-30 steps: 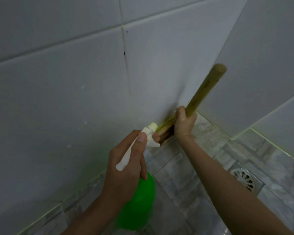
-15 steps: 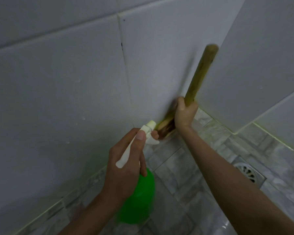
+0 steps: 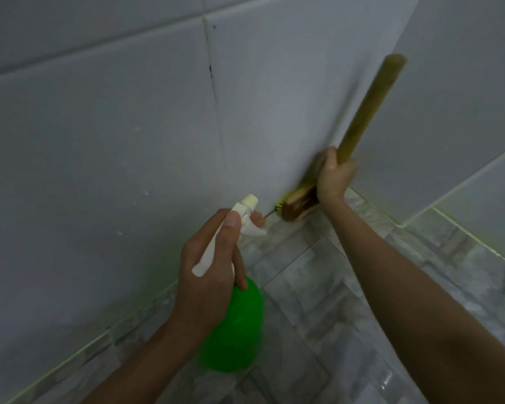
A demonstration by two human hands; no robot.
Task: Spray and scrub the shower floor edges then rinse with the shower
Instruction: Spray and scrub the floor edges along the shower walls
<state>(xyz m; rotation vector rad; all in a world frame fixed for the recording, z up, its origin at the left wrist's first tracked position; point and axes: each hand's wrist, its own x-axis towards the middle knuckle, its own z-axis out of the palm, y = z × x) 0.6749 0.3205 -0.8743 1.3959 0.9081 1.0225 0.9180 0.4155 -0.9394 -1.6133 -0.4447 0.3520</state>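
Right hand (image 3: pixel 334 177) is gripping the wooden long-handled scrub brush (image 3: pixel 299 204), fingers curled round its handle, head working the far edge of the grey tiled shower floor (image 3: pixel 318 281) | left hand (image 3: pixel 210 275) is wrapping the green plastic spray bottle (image 3: pixel 233 328), fingers around the trigger | risk: the one-handed grip may be slipping on a wet handle, letting bristles skid off the edge.

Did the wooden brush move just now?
Yes. The long-handled wooden scrub brush slid along the floor edge toward the wall corner, away from the vertical grout line.
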